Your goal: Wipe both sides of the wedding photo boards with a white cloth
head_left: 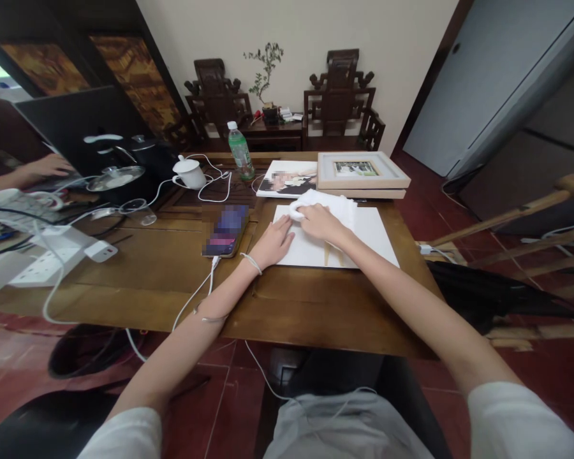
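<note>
A flat white board [375,233] lies on the wooden table, with tan marks or strips near its front edge. My left hand [272,242] rests flat at the board's left side, fingers stretched out and holding nothing. My right hand [319,222] presses a bunched white cloth [337,203] onto the board, its fingers closed on the folded part. The cloth spreads behind that hand and covers some of the board. Part of the board is hidden under my right wrist.
Behind the board are a photo print [291,178] and stacked picture frames [363,169]. A charging phone [227,231], a bottle [240,153], a lidded white cup [189,172] and a power strip [52,255] with cables stand leftward. Another person's hand [52,166] is at a laptop [86,121].
</note>
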`<state>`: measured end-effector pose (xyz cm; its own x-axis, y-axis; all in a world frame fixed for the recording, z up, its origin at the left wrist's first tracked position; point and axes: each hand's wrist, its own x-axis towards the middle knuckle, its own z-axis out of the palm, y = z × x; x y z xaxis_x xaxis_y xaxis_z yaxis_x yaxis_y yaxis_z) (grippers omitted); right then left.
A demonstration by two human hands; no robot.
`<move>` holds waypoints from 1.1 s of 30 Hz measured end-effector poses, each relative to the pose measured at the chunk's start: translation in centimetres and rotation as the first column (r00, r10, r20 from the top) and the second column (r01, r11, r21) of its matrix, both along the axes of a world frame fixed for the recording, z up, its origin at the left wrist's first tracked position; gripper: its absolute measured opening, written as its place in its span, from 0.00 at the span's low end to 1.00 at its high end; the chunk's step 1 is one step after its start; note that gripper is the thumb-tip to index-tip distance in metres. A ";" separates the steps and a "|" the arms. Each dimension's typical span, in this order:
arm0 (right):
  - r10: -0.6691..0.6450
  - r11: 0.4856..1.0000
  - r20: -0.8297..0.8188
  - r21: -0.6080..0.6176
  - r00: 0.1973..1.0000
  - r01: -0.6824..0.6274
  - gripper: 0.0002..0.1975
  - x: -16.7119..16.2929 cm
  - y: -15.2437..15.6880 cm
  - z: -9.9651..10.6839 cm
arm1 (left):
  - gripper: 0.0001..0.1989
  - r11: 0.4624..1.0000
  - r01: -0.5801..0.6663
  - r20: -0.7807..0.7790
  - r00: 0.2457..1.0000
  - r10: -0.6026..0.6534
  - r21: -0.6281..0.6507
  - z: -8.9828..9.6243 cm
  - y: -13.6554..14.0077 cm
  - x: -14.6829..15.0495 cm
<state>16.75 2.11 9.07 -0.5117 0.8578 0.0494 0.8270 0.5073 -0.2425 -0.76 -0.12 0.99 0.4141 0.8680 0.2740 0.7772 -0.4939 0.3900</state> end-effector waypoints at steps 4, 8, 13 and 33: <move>0.130 0.991 -0.079 -0.007 0.988 -0.131 0.20 -3.5 2.5 -0.1 | 0.21 0.999 0.004 0.004 1.000 -0.004 0.033 0.4 -0.1 0.0; 0.130 0.991 -0.065 -0.006 0.989 -0.130 0.20 -4.8 3.7 0.3 | 0.22 0.998 0.015 0.011 1.000 -0.016 0.056 0.4 -0.1 -0.1; 0.074 0.997 -0.038 0.000 0.997 -0.074 0.21 0.3 4.5 1.0 | 0.24 1.000 -0.004 0.004 1.000 0.004 0.026 -0.3 0.0 -0.2; 0.161 0.986 0.072 -0.064 0.984 -0.157 0.18 15.4 -13.2 0.0 | 0.23 1.000 -0.012 -0.004 1.000 0.012 0.023 -0.8 0.3 -0.3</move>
